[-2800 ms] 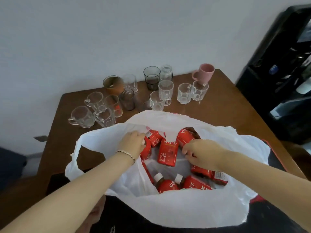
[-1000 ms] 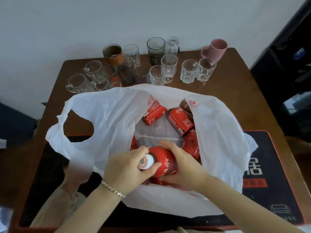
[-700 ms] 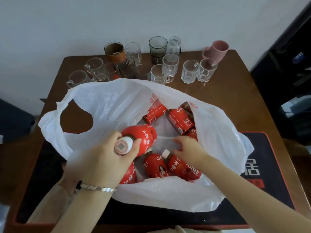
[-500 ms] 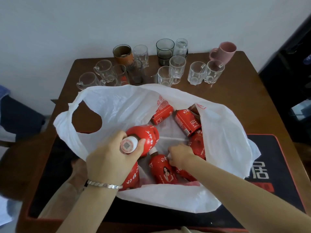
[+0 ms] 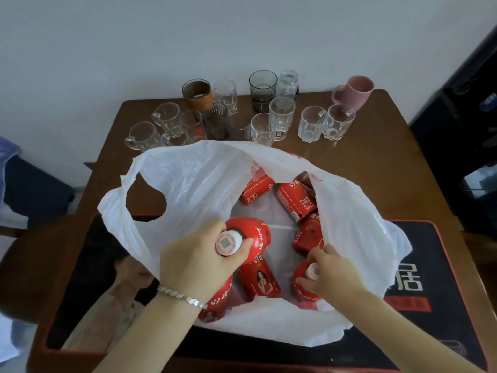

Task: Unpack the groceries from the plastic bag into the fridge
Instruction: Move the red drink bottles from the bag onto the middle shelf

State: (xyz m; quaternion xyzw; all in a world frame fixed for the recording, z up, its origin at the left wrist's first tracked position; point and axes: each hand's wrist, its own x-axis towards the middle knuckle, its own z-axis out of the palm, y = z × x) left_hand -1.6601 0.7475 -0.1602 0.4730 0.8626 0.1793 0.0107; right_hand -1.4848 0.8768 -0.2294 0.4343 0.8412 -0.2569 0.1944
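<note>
Inside the plastic bag (image 5: 193, 184), left hand (image 5: 199, 265) fingers clamped a red bottle (image 5: 256, 235) by its neck for lift-out; right hand (image 5: 334, 274) fingers pinched a second bottle (image 5: 302, 290) at its cap

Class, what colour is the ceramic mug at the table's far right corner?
The ceramic mug is pink; head view.

Table (image 5: 376, 170): brown, against the wall (image 5: 161, 36) ahead of you.
Glasses (image 5: 312, 127): clustered at far edge.
Pink mug (image 5: 356, 90): upright, beside them.
Mat (image 5: 435, 265): black, red-edged.

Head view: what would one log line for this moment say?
left hand holds red bottle by neck | right hand grips second bottle by cap | plastic bag open
</note>
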